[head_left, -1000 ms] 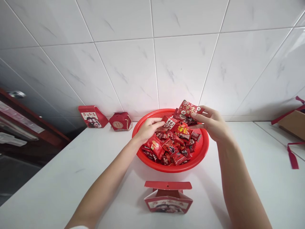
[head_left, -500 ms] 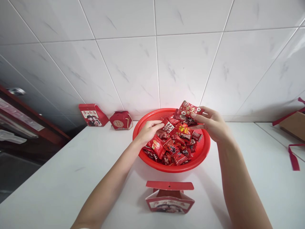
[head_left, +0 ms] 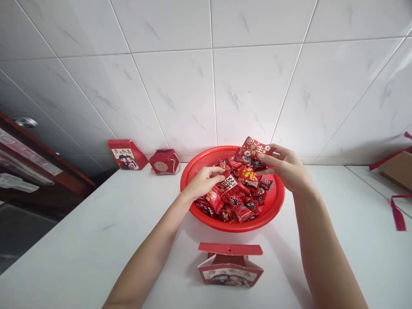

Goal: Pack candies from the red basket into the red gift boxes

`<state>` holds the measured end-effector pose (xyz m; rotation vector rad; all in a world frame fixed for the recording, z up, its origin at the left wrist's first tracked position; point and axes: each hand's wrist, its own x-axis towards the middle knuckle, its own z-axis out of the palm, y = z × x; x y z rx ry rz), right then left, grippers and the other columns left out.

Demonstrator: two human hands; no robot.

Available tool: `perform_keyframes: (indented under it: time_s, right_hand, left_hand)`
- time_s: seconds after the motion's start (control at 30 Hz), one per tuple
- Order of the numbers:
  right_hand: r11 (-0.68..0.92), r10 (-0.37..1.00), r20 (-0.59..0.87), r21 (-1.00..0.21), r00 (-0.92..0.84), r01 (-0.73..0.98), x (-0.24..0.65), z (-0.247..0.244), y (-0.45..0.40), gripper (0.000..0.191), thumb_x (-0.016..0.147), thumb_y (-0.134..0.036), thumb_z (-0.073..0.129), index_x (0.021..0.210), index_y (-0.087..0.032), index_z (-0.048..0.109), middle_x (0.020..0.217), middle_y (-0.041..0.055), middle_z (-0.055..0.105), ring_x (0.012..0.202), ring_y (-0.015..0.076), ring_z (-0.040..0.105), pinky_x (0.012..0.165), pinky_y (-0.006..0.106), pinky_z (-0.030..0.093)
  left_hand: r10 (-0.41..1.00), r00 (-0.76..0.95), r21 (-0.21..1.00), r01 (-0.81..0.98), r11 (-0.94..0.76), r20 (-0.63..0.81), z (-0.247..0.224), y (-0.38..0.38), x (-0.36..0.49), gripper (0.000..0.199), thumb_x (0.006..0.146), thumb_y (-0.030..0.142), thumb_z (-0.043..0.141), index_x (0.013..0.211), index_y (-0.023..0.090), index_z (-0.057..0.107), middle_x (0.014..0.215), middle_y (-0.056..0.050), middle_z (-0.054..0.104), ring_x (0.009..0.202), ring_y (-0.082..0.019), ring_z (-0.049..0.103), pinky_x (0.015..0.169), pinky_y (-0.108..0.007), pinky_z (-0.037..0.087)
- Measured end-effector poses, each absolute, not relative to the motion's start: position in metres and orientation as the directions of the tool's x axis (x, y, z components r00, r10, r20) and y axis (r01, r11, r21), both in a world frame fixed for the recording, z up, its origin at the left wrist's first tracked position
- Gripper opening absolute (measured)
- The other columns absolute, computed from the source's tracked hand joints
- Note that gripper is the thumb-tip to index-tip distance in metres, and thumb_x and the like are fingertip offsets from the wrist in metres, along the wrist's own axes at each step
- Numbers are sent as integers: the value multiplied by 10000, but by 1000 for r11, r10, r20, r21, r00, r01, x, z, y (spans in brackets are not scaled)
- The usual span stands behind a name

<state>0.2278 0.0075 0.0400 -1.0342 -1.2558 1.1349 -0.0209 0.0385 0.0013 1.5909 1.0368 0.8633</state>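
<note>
Heaps of small red candy packets [head_left: 243, 211] fill a red plastic colander [head_left: 236, 227] on the white counter. Over the colander's left half, my left hand [head_left: 206, 182] pinches a red packet with a white label [head_left: 229, 183] by its edge. My right hand [head_left: 289, 166] grips a larger dark red packet with gold print [head_left: 254, 149] at the back right, between thumb and fingers; its lower part overlaps the heap. In front of the colander stands a red gift box [head_left: 230, 274] with its top open and a picture on its front.
Against the tiled wall on the left lean a red picture box [head_left: 127, 155] and a smaller red box with a cord handle [head_left: 165, 162]. At the right edge lies a brown and red carton [head_left: 397, 170] with a red ribbon [head_left: 398, 214]. A cabinet [head_left: 28, 167] stands at left.
My left hand has moved slightly toward me and right, drawing the white-labelled packet along with it. My right hand keeps its hold on the dark red packet, almost still.
</note>
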Motion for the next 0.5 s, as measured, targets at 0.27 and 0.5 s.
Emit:
perform_keyframes:
  time_s: [0.27,0.5]
  right_hand:
    - [160,986,164,-983,-38,-84,226,39,8,303,765,-387,878,947,-200,725,933,70,773,929,252,756,748,378,702]
    - [115,986,137,-971,-92,-210,216,43,5,263,728,-350,901,871,-209,731,973,58,772,924,225,742,679,318,691]
  left_hand:
    - [945,326,996,68,-52,27,4,34,-22,247,713,407,800,776,181,722,827,-18,733,825,-196,686,844,-344,567]
    - [976,206,997,-13,-73,74,7,32,-19,361,648,485,866,775,176,728,794,-4,711,788,-186,669,802,-353,610]
